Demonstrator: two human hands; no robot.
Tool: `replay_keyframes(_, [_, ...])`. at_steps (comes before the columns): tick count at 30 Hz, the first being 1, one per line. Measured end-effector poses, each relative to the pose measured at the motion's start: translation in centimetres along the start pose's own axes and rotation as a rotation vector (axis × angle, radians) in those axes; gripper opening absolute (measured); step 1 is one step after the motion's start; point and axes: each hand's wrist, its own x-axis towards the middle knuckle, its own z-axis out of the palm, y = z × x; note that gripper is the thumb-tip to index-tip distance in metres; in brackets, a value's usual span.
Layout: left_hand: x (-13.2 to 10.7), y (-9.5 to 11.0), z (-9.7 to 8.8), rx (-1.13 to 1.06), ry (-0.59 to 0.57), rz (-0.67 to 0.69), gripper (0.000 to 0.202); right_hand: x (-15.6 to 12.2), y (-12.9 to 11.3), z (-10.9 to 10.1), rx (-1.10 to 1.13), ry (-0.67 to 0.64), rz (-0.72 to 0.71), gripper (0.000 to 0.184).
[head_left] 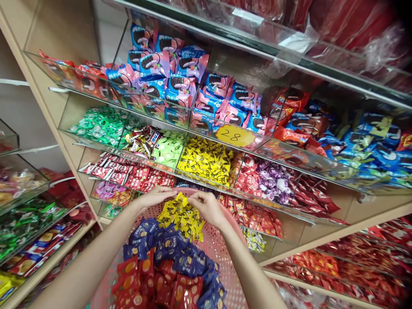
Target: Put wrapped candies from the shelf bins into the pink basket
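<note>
right now both hands sit over the far end of the pink basket (222, 249), on the pile of yellow candies (182, 216). the left hand (157, 196) is curled narrow, fingertips pinching at the top of the pile; the right hand (207, 206) is likewise closed down on a few wrappers. i can't tell how many pieces either one actually has. nearer to me in the basket lie blue packets (170, 249) and red packets (154, 285).

what worries me: the basket looks heaped, and its far rim sits close under the clear bins, so i judge a loose scoop could send small slippery wrappers over the rim or slide them into the blue ones. the matching yellow candy bin (206, 161) lies just beyond the hands, and a clumsy lift could knock its clear front edge.

the near end of the basket is cut off, what carries it is hidden, the bins at right are blurred, and only a yellow tag (234, 135) reading 28 is legible.
</note>
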Motion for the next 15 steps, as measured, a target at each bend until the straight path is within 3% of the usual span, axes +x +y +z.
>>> replay_keyframes(5, [0.3, -0.7, -0.1, 0.066, 0.033, 0.046, 0.043, 0.0, 2.7, 2.6, 0.180, -0.090, 0.076, 0.025])
replay_keyframes(15, [0.3, -1.3, -0.6, 0.230, -0.052, 0.128, 0.036, 0.3, 2.7, 3.1, 0.297, -0.032, 0.083, 0.025])
